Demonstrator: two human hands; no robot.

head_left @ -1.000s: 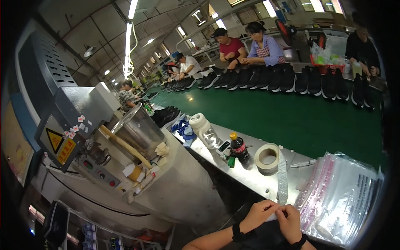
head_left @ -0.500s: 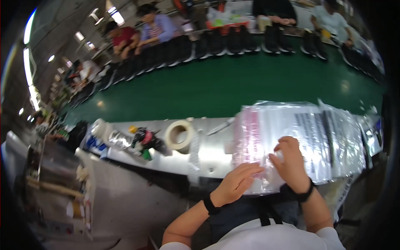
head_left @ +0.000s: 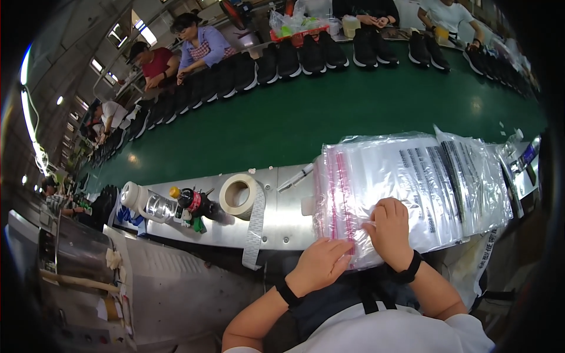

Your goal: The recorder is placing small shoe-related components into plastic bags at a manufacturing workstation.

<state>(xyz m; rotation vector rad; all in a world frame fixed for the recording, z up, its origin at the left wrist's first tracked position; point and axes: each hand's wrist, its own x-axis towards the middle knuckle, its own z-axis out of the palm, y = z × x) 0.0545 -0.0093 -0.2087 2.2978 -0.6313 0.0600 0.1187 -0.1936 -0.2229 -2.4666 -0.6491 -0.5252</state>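
A stack of clear plastic zip bags (head_left: 382, 170) with pink closure strips lies on the metal ledge in front of me. My left hand (head_left: 321, 266) is at the near left corner of the top bag, its fingers pressed together at the pink strip. My right hand (head_left: 391, 232) is over the middle of the same bag, fingers curled and thumb against them, pinching the clear film. The fingertips of both hands are partly hidden. Dark printing shows through the bags on the right side of the stack.
Beyond the ledge runs a green conveyor belt (head_left: 282, 126), with black shoes (head_left: 279, 60) lined along its far side. Left of the bags are a roll of white labels (head_left: 240, 197), a dark drink bottle (head_left: 197, 203), a clear bottle (head_left: 159, 205) and a pen (head_left: 295, 178). Several people work opposite.
The view has shifted, so the scene sits slightly further left. My right hand's fingers have curled closer together on the film. My left hand stays by the pink strip.
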